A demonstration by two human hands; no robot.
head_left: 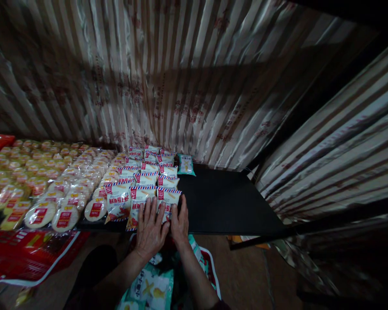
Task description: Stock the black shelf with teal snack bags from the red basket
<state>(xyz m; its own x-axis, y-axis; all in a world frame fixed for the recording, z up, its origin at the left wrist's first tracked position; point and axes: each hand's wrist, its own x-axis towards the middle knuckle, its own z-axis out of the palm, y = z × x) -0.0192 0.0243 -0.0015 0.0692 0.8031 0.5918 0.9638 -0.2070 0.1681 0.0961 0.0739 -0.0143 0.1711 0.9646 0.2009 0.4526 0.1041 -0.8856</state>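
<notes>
Left hand [150,228]: palm down, fingers spread wide, pressed flat on the front packets [168,197] at the front edge of the shelf [226,202]. It grips nothing. Right hand [180,221]: also flat, fingers straight and close together, lying on the rightmost front packet, just beside the left hand.

Front packets: white with red-and-blue striped borders, side by side at the shelf's front edge, near its middle. More striped packets [147,165] run in overlapping rows toward the shelf's back. One green packet [186,164] lies at the back, just right of those rows. Round biscuit packs [64,215] fill the shelf's left part. Below the shelf's front edge: a green-and-white bag [151,286] under the wrists, a red bag [29,254] further left.
</notes>
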